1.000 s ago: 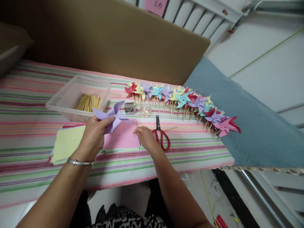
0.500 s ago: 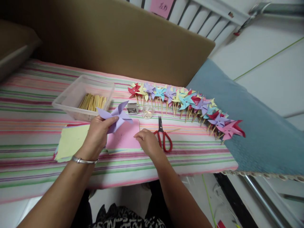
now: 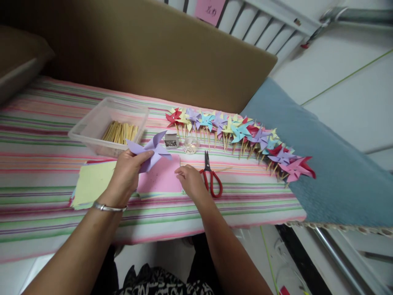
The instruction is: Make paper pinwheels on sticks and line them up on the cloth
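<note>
My left hand (image 3: 127, 174) pinches a purple paper pinwheel (image 3: 155, 150) by its middle, thumb on top. The pinwheel's blades are folded in, and no stick shows on it. My right hand (image 3: 190, 179) is closed in a pinch above the right edge of a pink paper sheet (image 3: 156, 178); whatever its fingertips hold is too small to make out. Small dark specks lie on the pink sheet. Just right of my right hand are scissors (image 3: 211, 176) with red handles, lying over a thin wooden stick (image 3: 224, 169).
A clear plastic bin (image 3: 89, 137) holds wooden sticks (image 3: 119, 132). Beside it stand a small box of metal pins (image 3: 171, 141) and a round clear dish (image 3: 190, 145). Finished pinwheels (image 3: 241, 131) line the back right. Yellow paper (image 3: 93, 184) lies left; a cardboard panel (image 3: 172, 57) rises behind.
My right hand has shifted very slightly, its fingertips a little right and up. My left hand and the purple pinwheel stay in place.
</note>
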Available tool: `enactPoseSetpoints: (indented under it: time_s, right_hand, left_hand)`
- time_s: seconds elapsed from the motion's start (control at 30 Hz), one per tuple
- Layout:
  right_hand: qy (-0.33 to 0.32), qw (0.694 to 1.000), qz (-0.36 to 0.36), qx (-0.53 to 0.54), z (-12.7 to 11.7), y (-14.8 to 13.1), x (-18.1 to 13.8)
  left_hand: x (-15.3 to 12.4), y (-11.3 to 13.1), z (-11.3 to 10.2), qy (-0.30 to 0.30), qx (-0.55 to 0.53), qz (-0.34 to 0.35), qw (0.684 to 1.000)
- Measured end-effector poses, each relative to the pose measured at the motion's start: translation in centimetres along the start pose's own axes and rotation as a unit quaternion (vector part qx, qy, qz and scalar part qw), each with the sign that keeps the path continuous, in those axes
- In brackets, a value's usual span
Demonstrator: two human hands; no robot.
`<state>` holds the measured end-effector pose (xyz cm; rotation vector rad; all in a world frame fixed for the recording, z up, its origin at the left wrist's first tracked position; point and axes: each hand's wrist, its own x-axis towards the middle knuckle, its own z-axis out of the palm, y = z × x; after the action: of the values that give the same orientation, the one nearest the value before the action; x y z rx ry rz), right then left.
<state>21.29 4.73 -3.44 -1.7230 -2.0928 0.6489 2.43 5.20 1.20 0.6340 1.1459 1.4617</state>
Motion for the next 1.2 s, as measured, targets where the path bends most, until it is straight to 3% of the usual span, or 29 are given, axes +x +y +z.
enactPoseSetpoints:
  time_s: [0.93, 1.07, 1.2]
  right_hand:
    - [0.027, 0.998, 0.002, -0.060, 1.4, 0.2, 1.8]
    - [0.066, 0.997, 0.010, 0.026, 0.4, 0.1, 1.6]
    - [0.132, 0.975, 0.006, 0.178, -1.7, -1.0, 0.2]
  left_hand:
    - [0.3, -0.7, -0.2, -0.009, 0.019, -0.018, 1.000]
    - [0.3, -0.8, -0.1, -0.013, 0.005, -0.028, 1.000]
    - [0.3, -1.3, 0.2, -0.011, 0.002, -0.035, 0.999]
